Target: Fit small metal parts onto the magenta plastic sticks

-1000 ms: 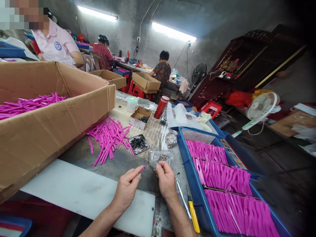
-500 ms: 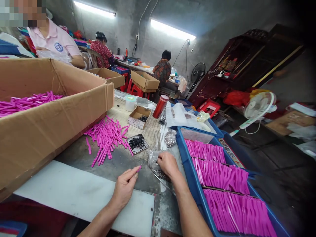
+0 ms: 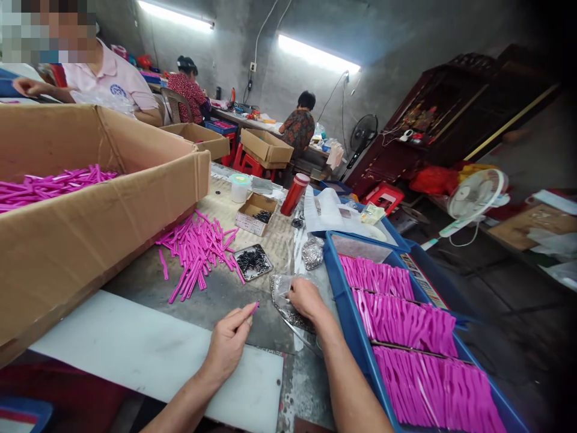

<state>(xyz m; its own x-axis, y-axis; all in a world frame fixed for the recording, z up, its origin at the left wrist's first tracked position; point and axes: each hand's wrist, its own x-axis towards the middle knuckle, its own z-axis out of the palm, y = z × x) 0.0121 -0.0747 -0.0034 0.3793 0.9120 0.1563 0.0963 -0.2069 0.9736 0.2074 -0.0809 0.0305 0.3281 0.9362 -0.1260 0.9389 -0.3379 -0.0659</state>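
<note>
My left hand (image 3: 229, 340) is closed in a pinch above the bench, near the white board's top edge. Between its thumb and fingers the tip of a pink plastic strip (image 3: 256, 307) sticks out; the rest is hidden by the fingers. Fingers bent together, my right hand (image 3: 307, 299) dips into a clear plastic bag (image 3: 282, 286) of small metal parts; what the fingertips hold, if anything, cannot be made out. Beyond lie a small tray of black pins (image 3: 253, 262) and a heap of loose pink strips (image 3: 198, 252).
A large cardboard box (image 3: 148, 201) with pink strips stands left. To the right, a blue crate (image 3: 336, 270) holds rows of pink pieces. A white board (image 3: 135, 343) lies in front. Farther back are a red bottle (image 3: 294, 195), a small carton (image 3: 252, 224) and co-workers.
Both hands stay almost where they were, the right still at the bag. The view has shifted slightly. A co-worker's hand has come into sight behind the large box.
</note>
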